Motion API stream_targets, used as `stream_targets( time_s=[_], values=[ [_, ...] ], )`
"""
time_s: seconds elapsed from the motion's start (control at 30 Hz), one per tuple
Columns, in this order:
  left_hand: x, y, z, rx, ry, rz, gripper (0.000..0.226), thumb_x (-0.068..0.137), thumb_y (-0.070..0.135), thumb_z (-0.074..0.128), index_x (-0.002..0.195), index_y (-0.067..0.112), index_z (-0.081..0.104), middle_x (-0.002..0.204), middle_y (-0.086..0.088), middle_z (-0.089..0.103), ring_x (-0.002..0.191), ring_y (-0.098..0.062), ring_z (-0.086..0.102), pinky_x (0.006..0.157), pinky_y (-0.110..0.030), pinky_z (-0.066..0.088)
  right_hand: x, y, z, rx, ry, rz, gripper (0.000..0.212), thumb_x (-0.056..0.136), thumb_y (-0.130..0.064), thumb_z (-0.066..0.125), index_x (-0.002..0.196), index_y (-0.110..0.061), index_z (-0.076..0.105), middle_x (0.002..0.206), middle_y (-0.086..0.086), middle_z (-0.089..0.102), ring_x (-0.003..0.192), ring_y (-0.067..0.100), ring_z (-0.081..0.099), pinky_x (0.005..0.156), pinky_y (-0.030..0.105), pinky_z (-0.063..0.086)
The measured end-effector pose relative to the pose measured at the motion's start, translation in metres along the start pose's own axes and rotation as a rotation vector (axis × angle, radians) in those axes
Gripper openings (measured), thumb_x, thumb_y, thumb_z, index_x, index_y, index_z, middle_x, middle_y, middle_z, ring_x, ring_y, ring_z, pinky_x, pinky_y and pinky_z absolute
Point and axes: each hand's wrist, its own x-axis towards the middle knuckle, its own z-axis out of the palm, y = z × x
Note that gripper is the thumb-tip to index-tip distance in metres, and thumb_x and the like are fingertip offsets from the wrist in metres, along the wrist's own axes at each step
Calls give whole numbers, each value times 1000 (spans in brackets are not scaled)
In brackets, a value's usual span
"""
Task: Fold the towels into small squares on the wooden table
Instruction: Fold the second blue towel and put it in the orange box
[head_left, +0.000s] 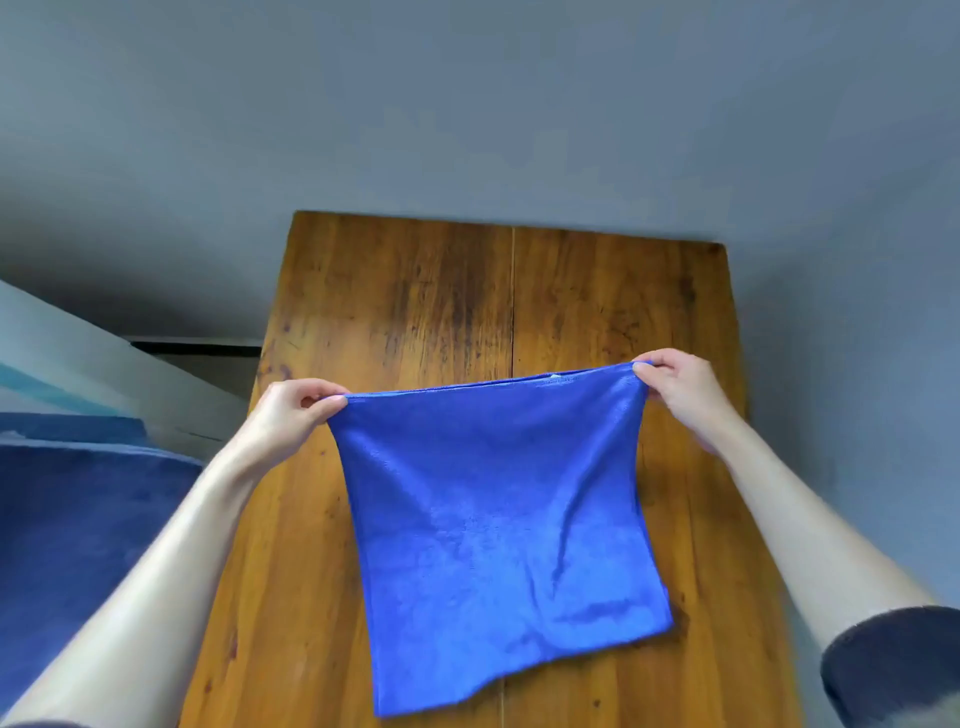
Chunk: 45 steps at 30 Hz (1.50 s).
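A blue towel (493, 525) is stretched over the wooden table (415, 301). My left hand (291, 410) pinches its far left corner and my right hand (675, 387) pinches its far right corner. The far edge is pulled taut between the two hands, raised a little above the tabletop. The near part of the towel lies on the wood, with a few soft wrinkles toward its right side. A small white label shows at the middle of the far edge.
The table stands against a grey wall (467, 104). Off its left side lies a blue fabric surface (78, 519), with a pale slanted board (104, 364) behind it. Bare wood shows beyond the towel.
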Motion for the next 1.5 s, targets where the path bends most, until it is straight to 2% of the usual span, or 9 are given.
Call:
stream_targets(
  time_s=[0.07,0.17,0.27,0.5,0.7,1.0,1.23,1.33,1.5],
  values=[
    [-11,12,-16,-1,-6,36,13,91,13,56,85,17,68,86,-6,69,81,-18,61,72,-22,46,-18,-19,-14,-7,3,-35,10,93,-8,53,90,-11,62,88,6,64,80,15,58,78,28,48],
    [-25,36,-41,-59,-55,95,15,93,13,54,85,17,66,85,-2,68,80,-14,63,74,-22,50,-46,-50,-37,-33,54,-118,15,91,-7,56,82,-17,62,81,-2,63,75,8,58,67,15,47],
    [-36,63,-65,-96,-75,189,13,94,13,53,91,11,65,86,-4,69,75,-11,63,79,-40,50,-77,-75,-54,-65,113,-174,12,90,-5,56,85,-14,63,83,-1,63,77,8,57,67,13,44],
    [-65,117,-118,-171,11,403,12,90,10,58,89,13,70,85,2,72,79,-10,61,79,-29,50,-119,-117,-85,61,236,-275,25,89,2,55,79,-20,60,79,-3,62,61,-11,58,60,2,43],
    [-99,143,-140,-256,187,508,18,89,5,58,84,18,69,72,17,70,67,4,60,66,-7,48,-135,-151,-100,232,223,-372,26,92,1,51,81,-20,61,84,0,63,65,-8,60,67,9,49],
    [-136,166,-150,-736,121,475,14,92,4,51,91,7,65,75,4,72,70,-6,64,71,-16,54,-162,-185,-117,870,29,-374,18,93,-3,47,86,-11,62,69,-4,69,65,6,62,63,16,51],
    [-135,158,-147,-393,186,472,14,88,3,58,88,13,69,74,8,72,69,-3,63,69,-10,51,-159,-178,-119,486,213,-425,21,92,-1,52,82,-15,65,75,-3,67,72,8,60,65,13,52],
    [-126,152,-138,-281,215,406,14,87,1,60,98,5,68,87,-8,69,72,-12,63,64,-7,50,-150,-166,-114,333,267,-414,19,91,0,54,83,-13,66,82,1,64,71,7,60,64,10,52],
    [-105,143,-118,-263,269,298,17,87,2,60,101,-6,67,92,-15,66,80,-23,59,64,-14,53,-124,-146,-99,77,313,-289,16,88,-1,58,99,-3,69,92,8,65,88,20,60,88,35,51]
  ],
)
